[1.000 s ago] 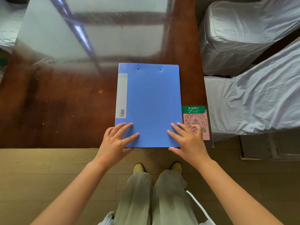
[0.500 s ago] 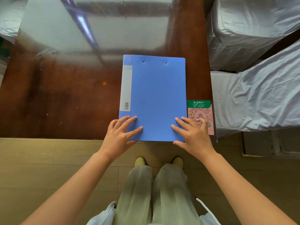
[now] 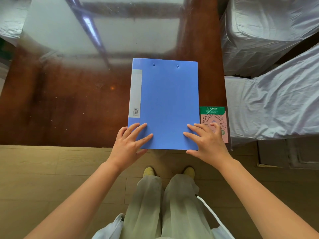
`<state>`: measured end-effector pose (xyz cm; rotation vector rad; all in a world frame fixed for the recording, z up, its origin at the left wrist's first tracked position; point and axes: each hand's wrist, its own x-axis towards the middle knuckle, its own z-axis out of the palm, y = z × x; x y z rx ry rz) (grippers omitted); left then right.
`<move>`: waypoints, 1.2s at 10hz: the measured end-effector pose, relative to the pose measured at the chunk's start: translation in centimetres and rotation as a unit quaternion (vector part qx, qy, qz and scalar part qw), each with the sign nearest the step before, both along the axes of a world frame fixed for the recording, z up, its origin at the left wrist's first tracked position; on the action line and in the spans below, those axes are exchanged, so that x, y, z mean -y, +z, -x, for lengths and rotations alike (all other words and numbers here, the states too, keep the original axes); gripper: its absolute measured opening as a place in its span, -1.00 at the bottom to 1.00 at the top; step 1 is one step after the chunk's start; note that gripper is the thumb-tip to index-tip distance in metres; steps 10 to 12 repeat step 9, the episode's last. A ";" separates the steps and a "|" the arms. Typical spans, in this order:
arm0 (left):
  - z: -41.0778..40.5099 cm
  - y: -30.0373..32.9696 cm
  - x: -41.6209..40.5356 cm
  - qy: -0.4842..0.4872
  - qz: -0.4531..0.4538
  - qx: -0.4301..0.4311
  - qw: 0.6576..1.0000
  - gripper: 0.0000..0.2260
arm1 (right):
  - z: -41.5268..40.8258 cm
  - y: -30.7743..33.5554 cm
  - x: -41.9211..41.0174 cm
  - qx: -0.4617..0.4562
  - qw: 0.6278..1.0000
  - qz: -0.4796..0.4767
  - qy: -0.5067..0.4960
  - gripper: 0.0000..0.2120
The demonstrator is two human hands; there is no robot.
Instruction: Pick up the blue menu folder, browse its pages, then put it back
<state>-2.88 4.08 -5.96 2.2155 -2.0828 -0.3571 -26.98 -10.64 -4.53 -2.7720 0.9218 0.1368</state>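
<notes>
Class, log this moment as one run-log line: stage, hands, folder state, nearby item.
stage: before pickup | left hand, right hand: flat on blue menu folder | folder: closed, lying on table | QR card beside folder

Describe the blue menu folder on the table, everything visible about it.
The blue menu folder lies shut and flat on the glossy brown table, near edge at the table's front edge. Its cover looks like matte plastic, with two small rivets near the far edge and a pale label strip with a barcode along the left spine side. The left hand and right hand rest spread on its near corners. A pink QR card lies beside its right edge.
</notes>
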 end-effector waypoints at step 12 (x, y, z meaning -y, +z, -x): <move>-0.1 4.4 1.4 -0.016 -0.032 -0.001 0.999 -0.39 | -1.5 3.8 1.3 -0.004 1.000 -0.014 -0.021 -0.45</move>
